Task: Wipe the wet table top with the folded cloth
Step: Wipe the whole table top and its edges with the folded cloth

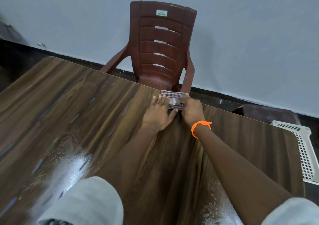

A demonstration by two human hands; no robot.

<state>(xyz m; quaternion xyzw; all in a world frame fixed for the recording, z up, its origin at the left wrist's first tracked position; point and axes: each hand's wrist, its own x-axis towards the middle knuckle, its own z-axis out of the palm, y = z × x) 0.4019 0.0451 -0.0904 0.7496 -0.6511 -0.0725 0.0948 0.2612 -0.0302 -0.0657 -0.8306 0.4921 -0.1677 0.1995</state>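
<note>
A folded checked cloth (174, 98) lies at the far edge of the dark wooden table top (86, 107), just in front of the chair. My left hand (158, 112) lies flat, fingers spread, its fingertips on the cloth's left part. My right hand (191, 110), with an orange band at the wrist, has its fingers curled on the cloth's right side. Wet streaks and droplets shine on the near left of the table (72, 161) and at the near right.
A brown plastic chair (162, 49) stands against the table's far edge, with a blue-grey wall behind it. A white perforated plastic basket (305, 152) sits beyond the table's right edge. A dark object (265, 112) lies on the floor past the far right corner.
</note>
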